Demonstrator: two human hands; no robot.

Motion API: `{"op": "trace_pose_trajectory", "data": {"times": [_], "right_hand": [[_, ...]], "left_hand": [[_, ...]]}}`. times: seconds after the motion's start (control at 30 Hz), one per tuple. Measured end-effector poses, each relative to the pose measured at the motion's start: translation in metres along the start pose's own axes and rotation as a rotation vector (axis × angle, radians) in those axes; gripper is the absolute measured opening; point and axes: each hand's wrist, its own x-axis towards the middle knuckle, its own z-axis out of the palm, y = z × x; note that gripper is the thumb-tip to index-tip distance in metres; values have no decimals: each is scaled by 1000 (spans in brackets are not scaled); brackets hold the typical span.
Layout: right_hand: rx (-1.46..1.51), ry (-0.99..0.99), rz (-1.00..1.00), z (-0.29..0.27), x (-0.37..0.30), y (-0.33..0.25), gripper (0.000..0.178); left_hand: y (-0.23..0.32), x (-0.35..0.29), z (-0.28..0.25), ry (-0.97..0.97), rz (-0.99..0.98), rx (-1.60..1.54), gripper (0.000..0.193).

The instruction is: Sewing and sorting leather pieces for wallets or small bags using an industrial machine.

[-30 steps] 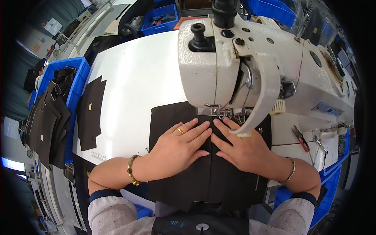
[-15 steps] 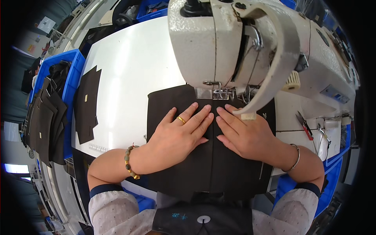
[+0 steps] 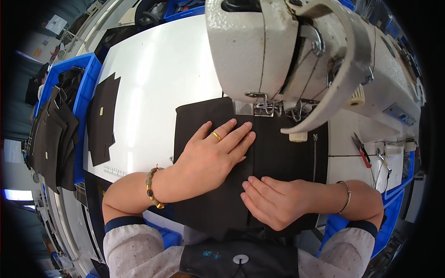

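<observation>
A large dark brown-black fabric piece (image 3: 208, 204) with a straight seam down its middle lies under the presser foot (image 3: 265, 108) of a white sewing machine (image 3: 250, 51). My left hand (image 3: 206, 155), with a gold ring, rests flat on the fabric left of the seam, its fingers stretched toward the foot. My right hand (image 3: 276, 201) lies lower down, fingertips on the fabric at the seam. Its fingers are side by side and slightly bent, with the thumb hidden. A zipper strip (image 3: 315, 157) shows near the fabric's right edge.
At left stands a blue crate (image 3: 90, 76) holding stacked dark pieces (image 3: 55, 134). Another dark cut piece (image 3: 103, 120) lies on the white table (image 3: 148, 83) beside a ruler (image 3: 113, 170). Right of the machine are red-handled scissors (image 3: 361, 150). A curved guard (image 3: 352, 74) hangs over the sewing area.
My right hand has come back from beside the presser foot toward me, down along the seam. My left hand stays almost in place. The view has shifted slightly.
</observation>
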Motion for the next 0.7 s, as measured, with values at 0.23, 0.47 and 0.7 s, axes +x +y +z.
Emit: {"op": "trace_pose_trajectory", "data": {"times": [0.23,0.47,0.7], "right_hand": [[51,19,-17,4,-3,-6,19],[68,54,-43,5,-4,-5,15],[81,91,-53,7,-6,-3,13]], "left_hand": [[2,1,1,8,-5,-59,50],[4,1,2,48,6,-68,52],[6,0,3,61,10,-75,52]]}}
